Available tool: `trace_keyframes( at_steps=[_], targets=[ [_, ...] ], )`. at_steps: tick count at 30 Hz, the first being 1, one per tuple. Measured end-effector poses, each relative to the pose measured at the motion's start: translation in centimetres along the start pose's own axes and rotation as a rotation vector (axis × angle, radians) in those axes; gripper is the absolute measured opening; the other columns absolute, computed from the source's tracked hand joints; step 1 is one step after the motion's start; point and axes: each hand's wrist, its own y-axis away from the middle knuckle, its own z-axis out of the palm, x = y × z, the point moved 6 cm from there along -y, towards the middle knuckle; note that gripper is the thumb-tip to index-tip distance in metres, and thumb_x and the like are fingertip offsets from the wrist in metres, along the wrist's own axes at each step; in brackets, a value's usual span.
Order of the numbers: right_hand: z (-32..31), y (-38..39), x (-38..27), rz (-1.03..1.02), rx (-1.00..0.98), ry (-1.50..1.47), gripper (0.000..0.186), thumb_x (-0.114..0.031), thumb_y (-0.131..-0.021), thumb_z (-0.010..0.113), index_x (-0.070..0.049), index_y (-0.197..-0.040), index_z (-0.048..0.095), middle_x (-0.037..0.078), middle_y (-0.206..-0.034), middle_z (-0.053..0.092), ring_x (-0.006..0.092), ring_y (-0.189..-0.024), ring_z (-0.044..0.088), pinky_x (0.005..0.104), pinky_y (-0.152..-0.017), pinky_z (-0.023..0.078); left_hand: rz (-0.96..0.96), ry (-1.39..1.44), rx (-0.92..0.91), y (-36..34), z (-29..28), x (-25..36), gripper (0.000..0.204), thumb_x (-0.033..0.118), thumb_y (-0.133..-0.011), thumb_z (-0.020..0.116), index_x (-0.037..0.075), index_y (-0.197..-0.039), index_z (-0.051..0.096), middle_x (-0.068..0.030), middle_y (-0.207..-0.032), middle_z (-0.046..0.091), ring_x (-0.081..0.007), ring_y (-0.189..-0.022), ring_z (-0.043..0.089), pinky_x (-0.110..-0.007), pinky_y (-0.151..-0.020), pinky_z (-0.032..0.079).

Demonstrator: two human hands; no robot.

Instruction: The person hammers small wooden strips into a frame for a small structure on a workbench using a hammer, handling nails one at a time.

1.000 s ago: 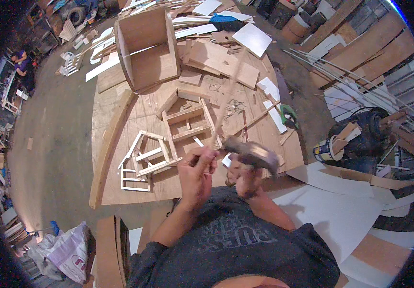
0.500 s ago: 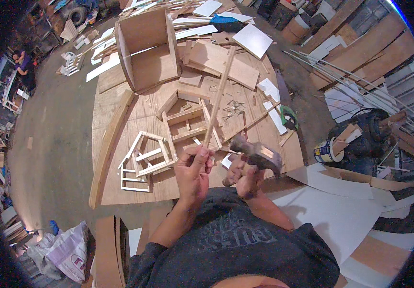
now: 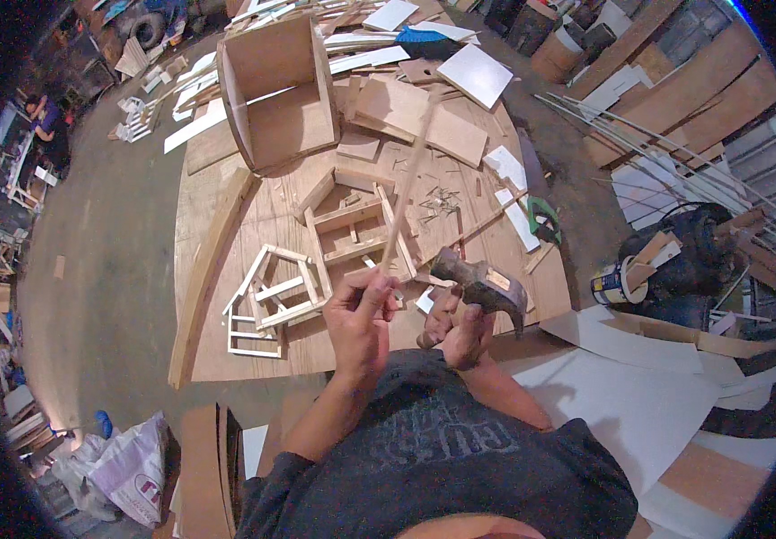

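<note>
A thin wooden strip (image 3: 401, 207), blurred toward its far end, rises from the pinched fingers of my left hand (image 3: 363, 323). Just to the right, my right hand (image 3: 460, 332) grips a hammer (image 3: 487, 289) with its metal head held sideways. Both are over the near part of a plywood tabletop (image 3: 208, 350). Beyond them lie small house-shaped wooden frames (image 3: 352, 242), some with white pieces (image 3: 257, 319), and a scatter of small nails or pins (image 3: 437, 202).
An open plywood box (image 3: 271, 126), loose boards (image 3: 424, 121) and a green-handled saw (image 3: 540, 218) lie on the table. Right are a bucket (image 3: 612, 280) and leaning planks (image 3: 711, 90); bottom left, a white sack (image 3: 127, 467). A person (image 3: 42, 121) is at far left.
The strip in my left hand has shifted slightly and its blur varies. The hammer in my right hand has tilted a little and is less blurred than a second ago.
</note>
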Motion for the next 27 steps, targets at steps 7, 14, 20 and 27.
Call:
trace_keyframes(
  at_steps=[7, 14, 20, 27],
  targets=[
    [-0.1, -0.7, 0.5, 0.033, 0.019, -0.024, 0.048, -0.054, -0.091, 0.062, -0.01, -0.105, 0.05, -0.001, -0.075, 0.049, 0.0116, -0.057, 0.044, 0.0272, -0.049, 0.036, 0.02, -0.007, 0.005, -0.3, 0.0, -0.7, 0.013, 0.007, -0.092, 0.069, -0.003, -0.1, 0.067, -0.0123, -0.089, 0.07, -0.0115, -0.068, 0.059, -0.025, -0.058, 0.044],
    [0.6, -1.0, -0.3, 0.034, 0.096, 0.104, 0.046, -0.052, -0.091, 0.065, -0.008, -0.098, 0.051, -0.002, -0.069, 0.049, 0.0087, -0.053, 0.043, 0.025, -0.045, 0.034, -0.007, -0.001, 0.037, -0.4, 0.3, -1.1, 0.011, 0.009, -0.093, 0.068, -0.002, -0.096, 0.066, -0.0122, -0.088, 0.069, -0.0119, -0.067, 0.058, -0.024, -0.058, 0.044],
    [-0.5, -1.0, 1.5, 0.092, 0.115, 0.117, 0.047, -0.045, -0.091, 0.069, -0.007, -0.114, 0.055, -0.002, -0.069, 0.052, 0.008, -0.056, 0.048, 0.0233, -0.046, 0.036, 0.042, -0.042, -0.034, -0.3, 0.9, -1.3, 0.011, 0.009, -0.092, 0.068, -0.002, -0.097, 0.067, -0.0116, -0.089, 0.069, -0.0117, -0.067, 0.058, -0.025, -0.058, 0.043],
    [0.6, -0.9, -0.1, 0.054, 0.116, 0.179, 0.042, -0.049, -0.095, 0.058, -0.008, -0.102, 0.051, 0.0, -0.073, 0.051, 0.0095, -0.056, 0.046, 0.0269, -0.046, 0.036, 0.011, -0.036, 0.037, -0.5, 0.5, -1.7, 0.012, 0.009, -0.093, 0.068, -0.002, -0.098, 0.067, -0.0111, -0.087, 0.069, -0.0121, -0.067, 0.058, -0.026, -0.057, 0.043]
  ],
)
